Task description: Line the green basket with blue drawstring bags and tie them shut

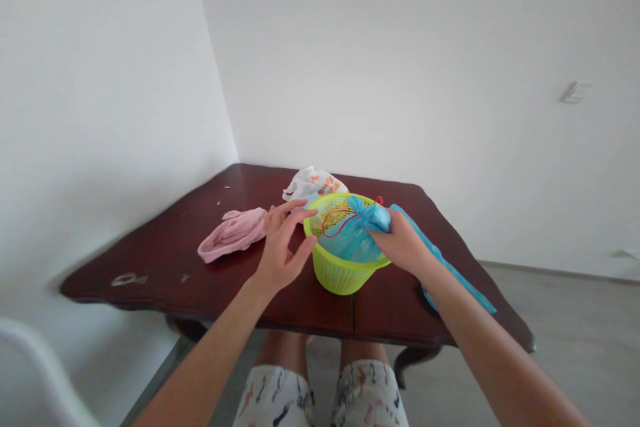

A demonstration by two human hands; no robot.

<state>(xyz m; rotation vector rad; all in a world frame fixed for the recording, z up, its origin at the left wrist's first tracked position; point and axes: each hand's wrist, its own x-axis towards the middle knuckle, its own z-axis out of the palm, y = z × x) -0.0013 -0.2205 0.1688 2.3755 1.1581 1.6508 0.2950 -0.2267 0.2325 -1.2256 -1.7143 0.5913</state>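
A yellow-green plastic basket (pixel 343 275) stands near the middle of the table's front part. Inside it sits a blue plastic bag (pixel 356 240), its knotted top above the rim, with a red string (pixel 332 235) looped beside it. My right hand (pixel 399 240) is closed round the knotted top at the basket's right side. At the left rim, my left hand (pixel 286 240) has its fingers apart and holds nothing.
The dark red table (pixel 310 312) bears a folded pink cloth (pixel 234 232) on the left, a white bag with orange print (pixel 313 181) behind the basket, and another blue plastic piece (pixel 457 273) on the right. Walls stand behind and left.
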